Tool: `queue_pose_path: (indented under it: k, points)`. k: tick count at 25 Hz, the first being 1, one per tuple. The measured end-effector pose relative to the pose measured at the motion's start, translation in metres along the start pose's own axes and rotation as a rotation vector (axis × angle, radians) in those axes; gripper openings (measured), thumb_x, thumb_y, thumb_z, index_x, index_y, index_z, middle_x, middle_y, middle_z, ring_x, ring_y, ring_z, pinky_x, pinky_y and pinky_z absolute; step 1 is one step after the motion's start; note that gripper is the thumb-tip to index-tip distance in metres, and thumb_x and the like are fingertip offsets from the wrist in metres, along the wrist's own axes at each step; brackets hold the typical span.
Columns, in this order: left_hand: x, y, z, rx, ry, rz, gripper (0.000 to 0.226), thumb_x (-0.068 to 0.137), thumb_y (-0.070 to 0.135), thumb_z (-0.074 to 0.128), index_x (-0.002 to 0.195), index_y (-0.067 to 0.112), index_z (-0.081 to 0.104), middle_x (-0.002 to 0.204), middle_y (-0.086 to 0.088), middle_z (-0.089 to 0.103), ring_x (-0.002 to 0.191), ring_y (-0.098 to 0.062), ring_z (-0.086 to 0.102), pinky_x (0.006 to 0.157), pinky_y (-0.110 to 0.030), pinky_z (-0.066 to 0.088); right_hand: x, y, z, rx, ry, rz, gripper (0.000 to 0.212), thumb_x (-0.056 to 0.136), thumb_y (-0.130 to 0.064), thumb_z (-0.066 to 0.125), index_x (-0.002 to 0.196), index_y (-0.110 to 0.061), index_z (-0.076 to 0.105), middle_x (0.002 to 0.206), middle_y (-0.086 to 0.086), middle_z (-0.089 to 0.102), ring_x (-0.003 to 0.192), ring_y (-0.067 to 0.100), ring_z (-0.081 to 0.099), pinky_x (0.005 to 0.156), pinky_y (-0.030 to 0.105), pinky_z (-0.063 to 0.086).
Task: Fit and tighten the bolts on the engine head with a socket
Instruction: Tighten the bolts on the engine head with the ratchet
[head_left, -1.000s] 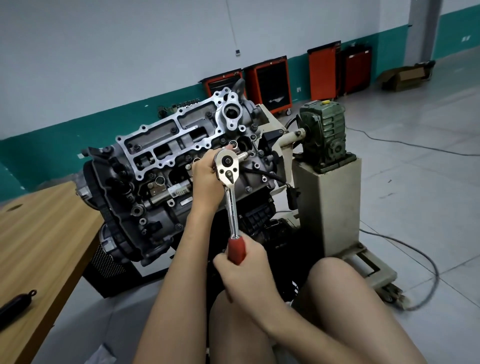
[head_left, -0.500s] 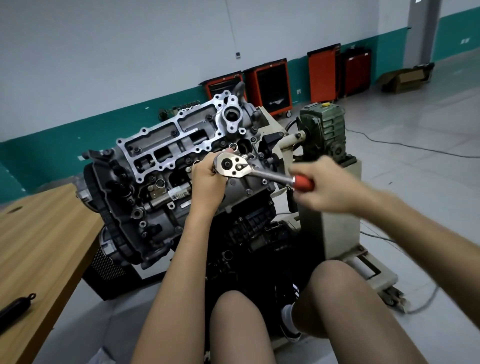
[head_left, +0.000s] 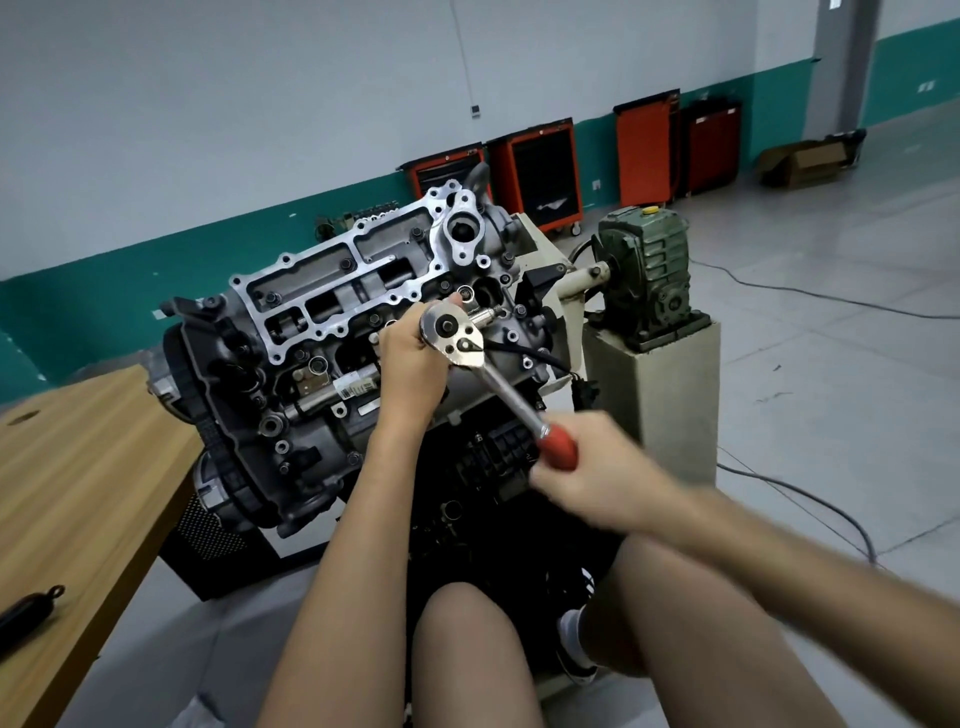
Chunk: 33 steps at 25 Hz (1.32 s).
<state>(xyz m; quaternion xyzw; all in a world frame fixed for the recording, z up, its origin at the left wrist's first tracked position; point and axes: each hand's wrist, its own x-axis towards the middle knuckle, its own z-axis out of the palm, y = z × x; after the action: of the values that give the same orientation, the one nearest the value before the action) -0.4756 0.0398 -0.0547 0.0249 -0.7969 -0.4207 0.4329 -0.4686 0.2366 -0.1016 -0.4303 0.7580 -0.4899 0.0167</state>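
My left hand (head_left: 410, 364) curls round the head of the chrome ratchet wrench with red grip (head_left: 511, 397), steadying it on a hidden bolt at the upper right of the grey aluminium engine head (head_left: 332, 291). My right hand (head_left: 597, 480), blurred, clasps the grip. The handle's long axis runs from the head down and right toward me; open room lies below, and the beige stand pillar (head_left: 670, 384) bounds the swing rightward.

A wooden table (head_left: 78, 467) stands at the left with a black rod (head_left: 26, 613) lying on it. The grey floor (head_left: 831, 389) has cables (head_left: 810, 300), red carts (head_left: 540, 176) and a box (head_left: 805, 161)
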Motion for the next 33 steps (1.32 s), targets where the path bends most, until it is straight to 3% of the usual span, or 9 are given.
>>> queue_pose_path:
  k: [3,6,10,14,16,22,25,28,33]
  points:
    - [0.001,0.002,0.003,-0.021,0.007,0.034,0.032,0.093,0.014,0.058,0.065,0.000,0.063,0.043,0.021,0.046,0.045,0.003,0.040,0.053,-0.010,0.034,0.037,-0.003,-0.082,-0.467,-0.115,-0.134,0.031,0.076,-0.005,0.062,0.061,-0.023,0.042,0.051,-0.010,0.042,0.044,0.004,0.042,0.049,0.022,0.034]
    - [-0.001,0.004,0.005,-0.027,0.029,0.004,0.038,0.092,0.015,0.058,0.058,0.030,0.065,0.046,0.022,0.049,0.047,0.005,0.043,0.053,-0.009,0.034,0.051,-0.008,-0.101,-0.620,-0.014,-0.226,0.034,0.073,-0.005,0.062,0.060,-0.027,0.039,0.050,-0.010,0.041,0.047,0.002,0.047,0.048,0.024,0.031]
    - [-0.004,0.003,0.010,0.010,0.080,0.004,0.052,0.095,0.030,0.054,0.045,0.038,0.046,0.045,0.016,0.040,0.047,-0.002,0.032,0.053,-0.020,0.030,0.001,0.005,-0.023,-0.171,0.122,-0.058,0.034,0.074,-0.002,0.066,0.061,-0.022,0.042,0.051,-0.007,0.042,0.047,0.010,0.039,0.051,0.028,0.033]
    - [-0.003,-0.003,0.009,-0.025,0.093,0.034,0.050,0.094,0.015,0.056,0.048,0.032,0.044,0.046,0.022,0.043,0.047,0.003,0.034,0.058,-0.018,0.030,-0.023,-0.024,0.083,0.435,0.245,0.100,0.026,0.070,-0.011,0.059,0.059,-0.022,0.038,0.049,-0.008,0.034,0.046,0.004,0.028,0.044,0.020,0.028]
    - [-0.002,-0.005,0.006,-0.017,0.062,0.056,0.040,0.092,0.007,0.055,0.055,0.019,0.044,0.046,0.026,0.045,0.046,0.007,0.038,0.059,-0.014,0.032,-0.022,-0.030,0.092,0.498,0.215,0.131,0.022,0.068,-0.013,0.055,0.058,-0.023,0.039,0.047,-0.009,0.033,0.044,0.006,0.028,0.042,0.022,0.029]
    - [0.001,0.003,0.002,-0.012,0.000,0.051,0.050,0.094,0.021,0.057,0.045,0.033,0.050,0.043,0.018,0.041,0.044,0.001,0.034,0.049,-0.011,0.028,0.023,0.003,-0.053,-0.305,-0.093,-0.035,0.032,0.078,-0.003,0.063,0.059,-0.021,0.043,0.051,-0.009,0.044,0.042,0.002,0.040,0.045,0.015,0.034]
    - [0.000,0.002,0.002,-0.017,-0.004,0.053,0.041,0.094,0.016,0.057,0.053,0.026,0.056,0.049,0.014,0.049,0.047,0.006,0.043,0.053,-0.007,0.032,0.051,0.000,-0.090,-0.582,-0.074,-0.124,0.027,0.079,-0.008,0.062,0.064,-0.025,0.046,0.054,-0.002,0.051,0.049,0.016,0.052,0.047,0.025,0.043]
    - [-0.003,-0.001,0.006,-0.017,0.071,-0.015,0.031,0.093,0.018,0.058,0.068,0.000,0.056,0.065,-0.014,0.053,0.049,0.007,0.043,0.055,-0.006,0.033,0.023,0.011,-0.055,-0.345,0.055,-0.103,0.022,0.075,-0.004,0.065,0.065,-0.017,0.050,0.051,-0.003,0.049,0.045,0.011,0.045,0.049,0.027,0.038]
    - [-0.004,0.002,0.010,0.012,0.122,0.003,0.049,0.094,0.031,0.054,0.046,0.035,0.048,0.042,0.016,0.039,0.048,-0.002,0.028,0.054,-0.021,0.027,-0.017,-0.010,0.077,0.393,0.245,0.067,0.024,0.072,-0.011,0.058,0.061,-0.021,0.039,0.049,-0.009,0.035,0.044,0.004,0.030,0.044,0.018,0.028]
